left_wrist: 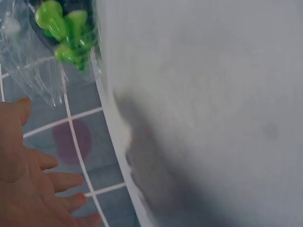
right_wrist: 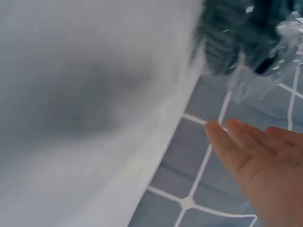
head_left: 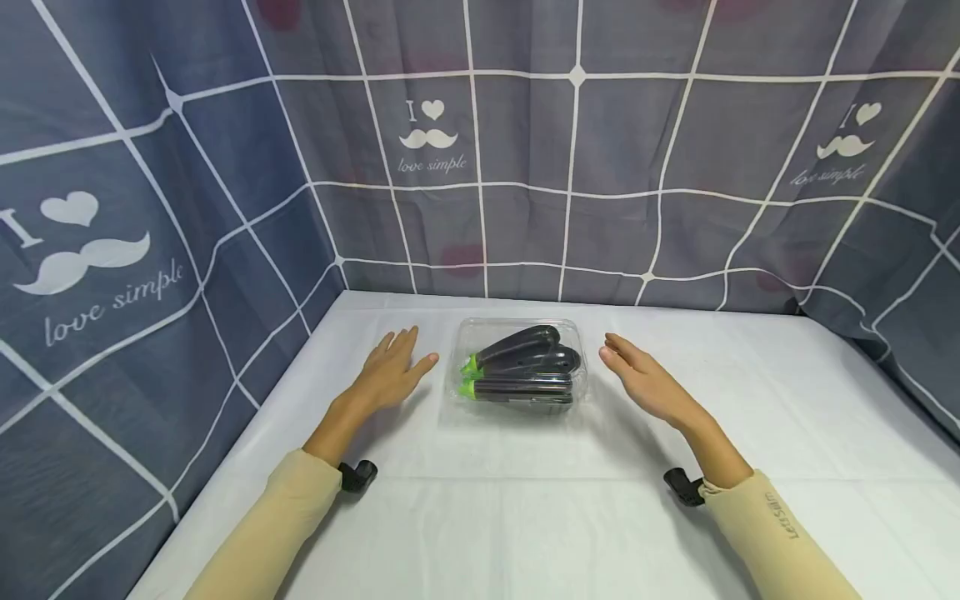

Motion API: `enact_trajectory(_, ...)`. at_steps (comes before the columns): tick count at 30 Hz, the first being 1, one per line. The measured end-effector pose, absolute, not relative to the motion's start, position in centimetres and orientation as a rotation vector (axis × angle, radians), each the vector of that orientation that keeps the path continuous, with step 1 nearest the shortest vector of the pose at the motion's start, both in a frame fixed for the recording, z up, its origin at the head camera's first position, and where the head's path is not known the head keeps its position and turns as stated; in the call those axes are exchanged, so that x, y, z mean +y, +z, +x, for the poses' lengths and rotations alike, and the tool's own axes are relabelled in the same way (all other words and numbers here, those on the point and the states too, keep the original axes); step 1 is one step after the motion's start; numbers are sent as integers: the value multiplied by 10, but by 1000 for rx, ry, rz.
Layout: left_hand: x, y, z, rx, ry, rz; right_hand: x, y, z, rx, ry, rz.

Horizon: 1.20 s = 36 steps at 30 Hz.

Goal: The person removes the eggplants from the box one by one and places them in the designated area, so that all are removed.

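Several dark eggplants (head_left: 525,360) with bright green stem ends lie in a clear plastic container (head_left: 517,325) on the white table. The green ends (left_wrist: 66,35) point toward my left hand. To the left of the container is my left hand (head_left: 392,371), apart from it, fingers straight and thumb spread. My right hand (head_left: 641,379) is held on the other side, palm turned inward, fingers straight, with a gap to the container. Both hands hold nothing. In the right wrist view, the dark ends of the eggplants (right_wrist: 227,38) show above my fingers.
A white cloth (head_left: 495,517) covers the table. Grey curtain (head_left: 525,225) with white grid lines hangs behind the table and along both sides. A small black device (head_left: 358,476) is on my left wrist, and another black device (head_left: 682,486) on my right.
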State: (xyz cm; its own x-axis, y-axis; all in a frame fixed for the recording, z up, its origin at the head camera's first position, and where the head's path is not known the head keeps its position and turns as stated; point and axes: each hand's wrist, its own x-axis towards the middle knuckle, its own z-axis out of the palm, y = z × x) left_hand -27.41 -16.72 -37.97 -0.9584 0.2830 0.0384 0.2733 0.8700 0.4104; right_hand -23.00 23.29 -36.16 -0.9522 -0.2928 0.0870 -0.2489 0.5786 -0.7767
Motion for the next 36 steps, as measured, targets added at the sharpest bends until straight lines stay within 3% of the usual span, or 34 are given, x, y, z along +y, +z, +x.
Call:
enact_trajectory(6,-156,-373,-264,2811,1038,541,221,-351,-219,2574,-1503,-478)
enact_trajectory(15,-148,-369,-247,2269,1539,464,209,-362,-209,2564,-1530,-455)
enact_trajectory(25,-141,-378,-235,2275,1504,536,203,-381,-206,2441,-1681,-523)
enact_trajectory(36,-134,-384,-236,2284,1607,486,204,-381,-204,2374,-1791,-417)
